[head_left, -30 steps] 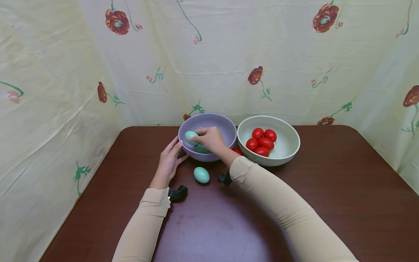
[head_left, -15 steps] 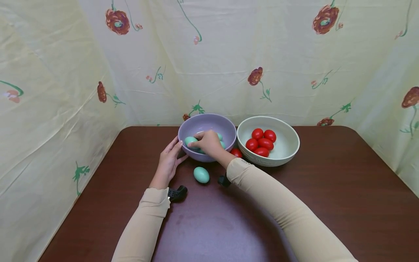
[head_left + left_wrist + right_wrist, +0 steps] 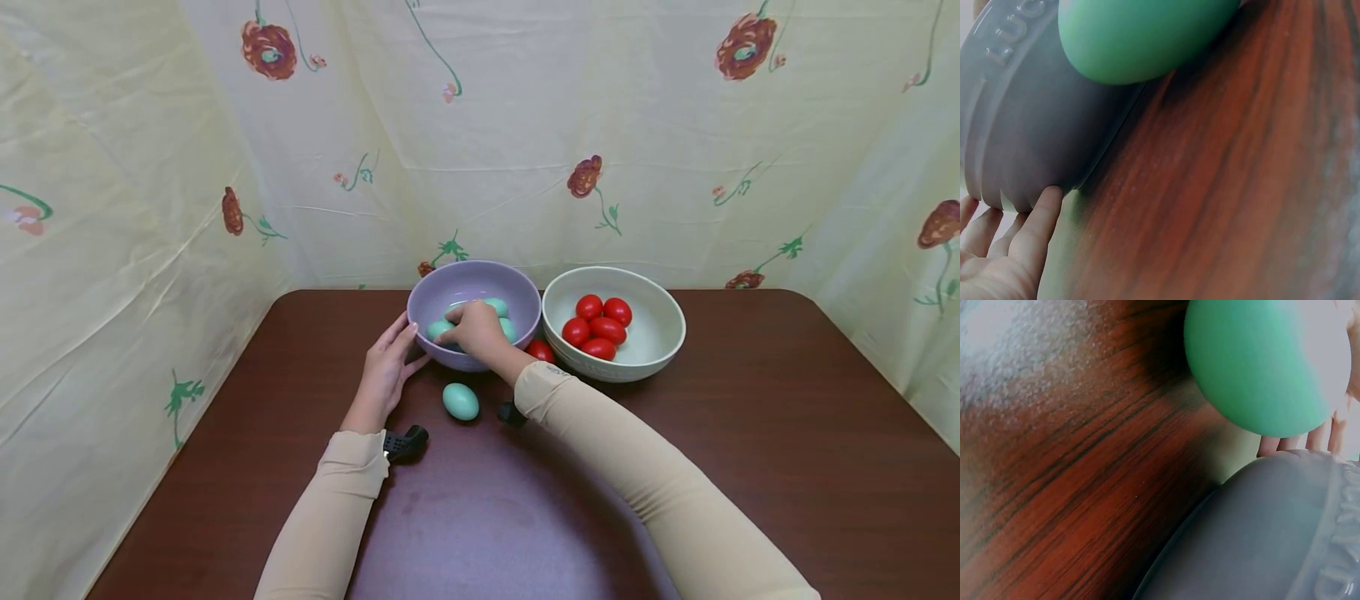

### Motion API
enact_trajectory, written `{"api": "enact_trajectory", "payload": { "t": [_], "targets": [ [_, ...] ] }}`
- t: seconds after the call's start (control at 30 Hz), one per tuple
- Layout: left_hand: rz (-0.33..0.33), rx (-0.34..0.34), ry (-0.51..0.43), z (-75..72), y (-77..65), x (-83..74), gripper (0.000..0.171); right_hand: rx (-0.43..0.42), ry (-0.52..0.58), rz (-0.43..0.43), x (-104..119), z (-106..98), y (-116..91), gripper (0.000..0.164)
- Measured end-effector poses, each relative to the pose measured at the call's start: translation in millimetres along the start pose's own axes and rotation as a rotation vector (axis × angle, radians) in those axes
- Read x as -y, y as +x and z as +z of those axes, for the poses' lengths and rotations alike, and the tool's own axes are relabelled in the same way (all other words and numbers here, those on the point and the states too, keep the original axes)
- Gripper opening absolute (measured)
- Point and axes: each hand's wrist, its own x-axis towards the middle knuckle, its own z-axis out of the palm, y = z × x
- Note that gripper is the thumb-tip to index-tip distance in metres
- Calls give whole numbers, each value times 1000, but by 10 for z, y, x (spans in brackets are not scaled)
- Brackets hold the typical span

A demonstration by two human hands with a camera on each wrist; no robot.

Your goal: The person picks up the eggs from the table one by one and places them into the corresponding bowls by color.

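Note:
A lavender bowl (image 3: 510, 283) stands near the far side of the table with several mint-green eggs in it. My right hand (image 3: 482, 332) reaches down inside, thumb and fingers around a green egg (image 3: 439, 330) at the bowl's left wall. My left hand (image 3: 384, 375) rests against the bowl's outer left side, its fingers long and nearly straight, as the left wrist view also shows. One more green egg (image 3: 461, 402) lies on the table in front of the bowl, large in both wrist views. The right hand's grip is hidden in the right wrist view.
To the right stands a pale white-green bowl (image 3: 660, 333) holding several red eggs (image 3: 607, 330). Between the two bowls lies a red egg (image 3: 541, 351), partly hidden by the right wrist. A flowered cloth (image 3: 495, 192) hangs behind the dark wooden table (image 3: 787, 433).
My right hand has lowered the green egg from rim height down among the other eggs in the lavender bowl. The left hand has stayed at the bowl's side.

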Motion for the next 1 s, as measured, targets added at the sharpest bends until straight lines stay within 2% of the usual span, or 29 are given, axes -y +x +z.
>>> {"api": "enact_trajectory", "payload": {
  "t": [0.13, 0.2, 0.33, 0.43, 0.6, 0.83, 1.0],
  "targets": [
    [0, 0, 0, 1, 7, -6, 57, -22, 39, 29, 18, -10, -20, 44],
    [0, -3, 3, 4, 4, -8, 57, -53, 101, 28, 13, -12, -42, 43],
    [-3, -4, 11, 13, -2, -8, 57, -167, 241, -44, -27, -18, -118, 37],
    [-5, -1, 9, 14, -4, -9, 56, -212, 346, -106, -40, -48, -220, 34],
    [7, -2, 12, 7, -9, -11, 55, -153, 456, -120, -23, -150, -482, 33],
    [7, -8, 17, 12, 5, -2, 55, -88, 422, -82, -77, -213, -894, 32],
    [8, -7, 7, 9, 17, 16, 56, -46, 385, -87, -146, -193, -1061, 36]
  ]
}}
